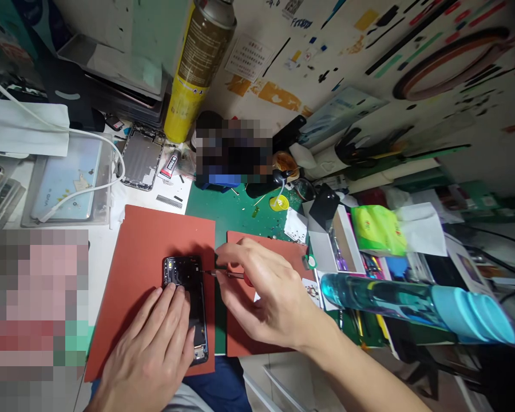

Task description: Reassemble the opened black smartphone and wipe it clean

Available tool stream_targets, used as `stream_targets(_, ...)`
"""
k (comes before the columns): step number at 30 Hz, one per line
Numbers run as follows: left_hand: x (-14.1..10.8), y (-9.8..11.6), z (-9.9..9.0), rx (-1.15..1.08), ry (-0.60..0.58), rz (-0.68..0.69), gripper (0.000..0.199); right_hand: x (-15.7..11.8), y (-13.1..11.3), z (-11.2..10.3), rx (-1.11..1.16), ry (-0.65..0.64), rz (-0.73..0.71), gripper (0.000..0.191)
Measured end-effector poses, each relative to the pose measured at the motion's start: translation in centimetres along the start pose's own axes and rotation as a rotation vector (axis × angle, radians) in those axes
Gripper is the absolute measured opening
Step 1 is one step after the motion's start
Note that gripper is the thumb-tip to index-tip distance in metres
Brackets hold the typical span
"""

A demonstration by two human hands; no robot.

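An opened phone [191,312], dark and with its inner parts showing, lies on a reddish-brown mat [154,229]. My left hand [154,337] rests over its left side with the fingers stretched out flat, covering part of it. To the right, my right hand [270,286] pinches a thin screwdriver [232,275] with a red part near the palm. The shaft points left, its tip close to the phone's upper right edge; whether it touches, I cannot tell. Much of the screwdriver's handle is hidden inside my right hand.
A second reddish-brown mat [257,337] lies under my right hand. Beyond are a yellow spray can [191,80], a glue tube [170,164], a phone frame [141,157] and a boxed phone [68,183]. A blue water bottle [390,300] lies at right, near a white box [347,234].
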State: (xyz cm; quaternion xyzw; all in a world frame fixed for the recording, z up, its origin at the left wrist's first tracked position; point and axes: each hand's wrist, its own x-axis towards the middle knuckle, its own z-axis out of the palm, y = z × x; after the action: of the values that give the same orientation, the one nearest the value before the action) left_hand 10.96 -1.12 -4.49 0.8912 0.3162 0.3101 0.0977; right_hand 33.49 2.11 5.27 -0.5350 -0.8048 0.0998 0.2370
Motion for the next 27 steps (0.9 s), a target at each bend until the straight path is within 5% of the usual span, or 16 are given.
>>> stream_targets(9, -0.27, 0.04, -0.07, -0.007, -0.003, -0.015, 0.037, 0.05, 0.23, -0.30, 0.059, -0.007, 0.023, 0.027)
stream_targets(13, -0.15, -0.06, -0.21, -0.001, -0.006, -0.008, 0.041, 0.01, 0.37, -0.20, 0.048, -0.026, -0.016, 0.012)
stream_targets(27, -0.22, -0.12, -0.03, 0.012, -0.016, -0.010, 0.042, -0.27, 0.08, 0.37, -0.001, 0.013, 0.038, 0.006)
